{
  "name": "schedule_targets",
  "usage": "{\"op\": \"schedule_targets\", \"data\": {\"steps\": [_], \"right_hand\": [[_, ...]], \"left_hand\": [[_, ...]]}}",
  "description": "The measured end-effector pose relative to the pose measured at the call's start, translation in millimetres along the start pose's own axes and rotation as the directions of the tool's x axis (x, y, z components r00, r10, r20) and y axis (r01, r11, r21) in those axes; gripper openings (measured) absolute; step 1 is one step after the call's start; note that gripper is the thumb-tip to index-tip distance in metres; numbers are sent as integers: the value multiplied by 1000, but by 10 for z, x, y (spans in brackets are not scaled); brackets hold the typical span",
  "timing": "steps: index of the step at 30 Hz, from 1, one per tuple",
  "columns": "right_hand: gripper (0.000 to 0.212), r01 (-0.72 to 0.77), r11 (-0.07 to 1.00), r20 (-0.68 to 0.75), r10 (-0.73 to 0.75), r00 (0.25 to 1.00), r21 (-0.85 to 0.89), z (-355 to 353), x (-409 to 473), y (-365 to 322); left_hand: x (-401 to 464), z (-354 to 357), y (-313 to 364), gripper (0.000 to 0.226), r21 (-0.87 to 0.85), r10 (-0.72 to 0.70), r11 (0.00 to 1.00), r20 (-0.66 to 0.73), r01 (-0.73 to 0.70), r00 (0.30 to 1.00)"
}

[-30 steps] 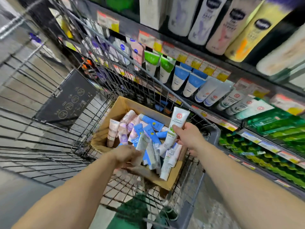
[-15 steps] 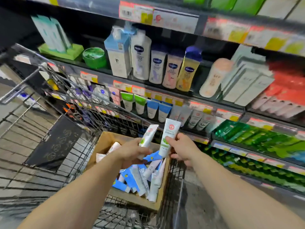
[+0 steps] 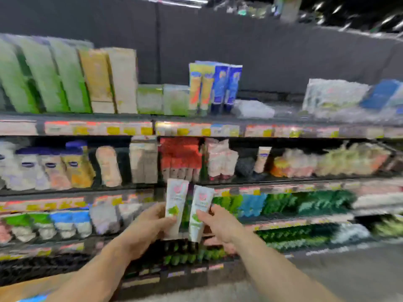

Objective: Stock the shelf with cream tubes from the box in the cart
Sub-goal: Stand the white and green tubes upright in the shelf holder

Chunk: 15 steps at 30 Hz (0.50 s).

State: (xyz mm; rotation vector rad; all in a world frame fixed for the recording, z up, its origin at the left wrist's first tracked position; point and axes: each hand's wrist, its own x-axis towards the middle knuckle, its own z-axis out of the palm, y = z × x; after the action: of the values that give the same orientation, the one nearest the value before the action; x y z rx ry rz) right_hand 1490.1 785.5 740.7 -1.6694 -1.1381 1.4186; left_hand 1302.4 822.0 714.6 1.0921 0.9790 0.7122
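Note:
My left hand [image 3: 146, 229] grips a white cream tube [image 3: 175, 201] with a red logo and green mark, held upright. My right hand [image 3: 220, 223] grips a second matching white tube [image 3: 201, 205] just to its right. Both tubes are raised side by side in front of the shelves, level with the shelf rail [image 3: 272, 189] that carries price tags. The picture is strongly blurred. Only a brown corner of the cardboard box [image 3: 24, 288] shows at the bottom left; the cart is out of view.
Stocked shelves fill the view: green and cream cartons [image 3: 65, 79] on top, lotion bottles [image 3: 54, 166] and red packs [image 3: 181, 158] in the middle row, green tubes [image 3: 305, 201] at right. Grey floor [image 3: 349, 275] lies at the lower right.
Both hands have lifted their tubes out of the box and up toward the shelves. The view has swung upward from the cart to the shelving.

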Motion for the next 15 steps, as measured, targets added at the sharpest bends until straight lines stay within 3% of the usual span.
{"op": "schedule_targets", "data": {"steps": [2,4,5,8,9,12,15], "right_hand": [[12,81,997,-112,-82,990,-18,-744,-237,44],[4,108,993,-210,-93,973,57,-1453,-459,121],[10,114,990,-264,-88,960,86,-1779,-585,135],[22,161,973,-391,-85,917,166,-2649,-886,179],[23,181,968,-421,-93,902,174,-2897,-951,187],[31,229,963,-519,-125,846,140,-3516,-944,174],[30,256,963,-573,-162,804,86,-4014,-771,32]], "left_hand": [[250,710,184,27,-8,44,999,95,-43,995],[477,1409,387,27,-1,80,997,204,-82,976],[577,1736,487,28,14,99,994,258,-106,961],[839,2568,789,59,62,120,986,400,-157,909],[925,2810,876,59,70,123,983,431,-169,894],[1301,3386,1091,31,89,167,969,460,-232,872],[1744,3744,1301,34,99,226,946,475,-307,850]]}}
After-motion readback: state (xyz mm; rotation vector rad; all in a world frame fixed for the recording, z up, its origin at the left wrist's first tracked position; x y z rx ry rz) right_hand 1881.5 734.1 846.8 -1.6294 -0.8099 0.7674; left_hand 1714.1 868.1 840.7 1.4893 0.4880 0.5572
